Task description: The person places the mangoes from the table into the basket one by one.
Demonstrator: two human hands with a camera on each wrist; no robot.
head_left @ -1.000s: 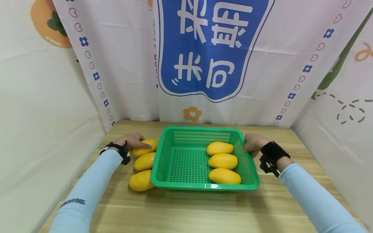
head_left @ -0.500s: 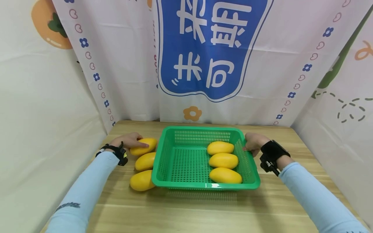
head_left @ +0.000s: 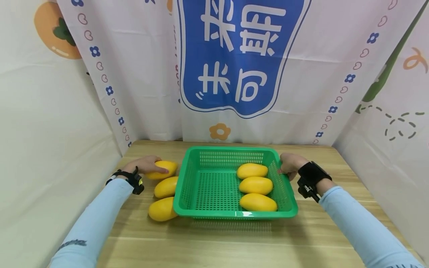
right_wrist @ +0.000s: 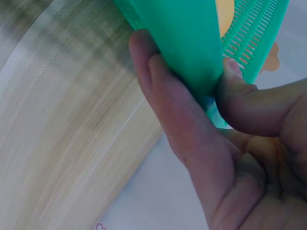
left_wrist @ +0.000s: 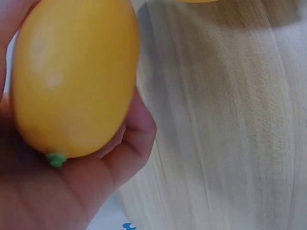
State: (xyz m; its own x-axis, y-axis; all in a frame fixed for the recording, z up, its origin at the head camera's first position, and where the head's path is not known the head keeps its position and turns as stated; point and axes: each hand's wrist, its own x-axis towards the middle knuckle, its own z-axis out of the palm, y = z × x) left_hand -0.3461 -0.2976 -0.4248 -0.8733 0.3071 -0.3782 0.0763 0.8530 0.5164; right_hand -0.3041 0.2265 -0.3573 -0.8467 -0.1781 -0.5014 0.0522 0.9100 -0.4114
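Left hand (head_left: 145, 165): wrapping around the mango (head_left: 161, 169), left-centre of frame, beside the basket.
Right hand (head_left: 290, 164): pinching the green basket (head_left: 234, 215) rim, right-centre.
Mango handling: probably smooth, firm, light; gripping mid-body seems best.
Basket: likely stiff, light plastic.

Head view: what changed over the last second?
The left hand gripping the far yellow mango drew it slightly left, away from the green plastic basket. The right hand keeps pinching the basket's right rim. The three mangoes inside and the other two outside stayed put.
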